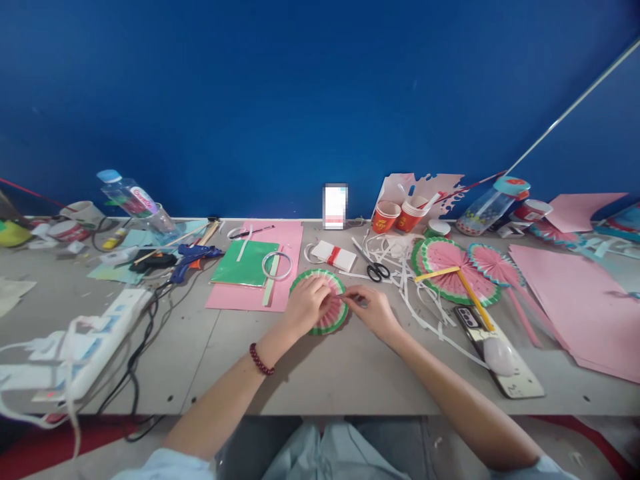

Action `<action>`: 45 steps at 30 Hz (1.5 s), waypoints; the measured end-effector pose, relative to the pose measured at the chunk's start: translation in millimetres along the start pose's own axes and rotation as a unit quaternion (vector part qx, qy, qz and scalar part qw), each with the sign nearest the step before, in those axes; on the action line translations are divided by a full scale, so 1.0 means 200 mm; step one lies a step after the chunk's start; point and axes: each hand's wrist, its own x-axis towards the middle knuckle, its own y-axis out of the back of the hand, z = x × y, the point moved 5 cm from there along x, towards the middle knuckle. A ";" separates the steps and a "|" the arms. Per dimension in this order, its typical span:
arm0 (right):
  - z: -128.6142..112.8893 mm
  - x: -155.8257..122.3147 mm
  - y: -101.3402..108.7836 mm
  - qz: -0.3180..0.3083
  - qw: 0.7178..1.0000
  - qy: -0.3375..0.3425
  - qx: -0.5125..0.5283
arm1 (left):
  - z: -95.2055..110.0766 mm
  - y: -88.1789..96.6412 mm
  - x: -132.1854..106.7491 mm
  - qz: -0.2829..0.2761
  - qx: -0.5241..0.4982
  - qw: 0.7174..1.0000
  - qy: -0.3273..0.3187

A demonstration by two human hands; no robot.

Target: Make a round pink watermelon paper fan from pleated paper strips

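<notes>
A round pleated paper fan [327, 323], pink in the middle with a white band and green rim, lies on the table in front of me. My left hand [307, 305] rests over its left half, fingers curled and pressed on the pleats near the centre. From the right, my right hand [373, 311] reaches over the fan's edge with thumb and forefinger pinched together. Something thin seems to be between those fingertips, too small to name. The left hand covers part of the pleats.
Black-handled scissors [379, 271] lie among white paper strips [407, 293]. Larger watermelon fans [445, 257] and a phone [517, 373] are on the right. Green paper [240, 263], a blue glue gun [193, 257] and a power strip [113, 340] are on the left.
</notes>
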 end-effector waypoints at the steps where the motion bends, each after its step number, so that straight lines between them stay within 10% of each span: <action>1: -0.01 0.00 0.00 0.010 1.000 0.000 0.012 | 0.00 0.01 0.00 0.008 -0.001 1.000 0.004; 30: -0.02 -0.03 -0.02 0.021 0.998 -0.023 0.063 | -0.03 0.07 0.00 0.087 -0.032 0.991 0.096; 45: -0.07 -0.05 -0.05 -0.010 0.999 0.019 0.032 | -0.11 0.00 -0.01 -0.037 0.030 0.982 0.184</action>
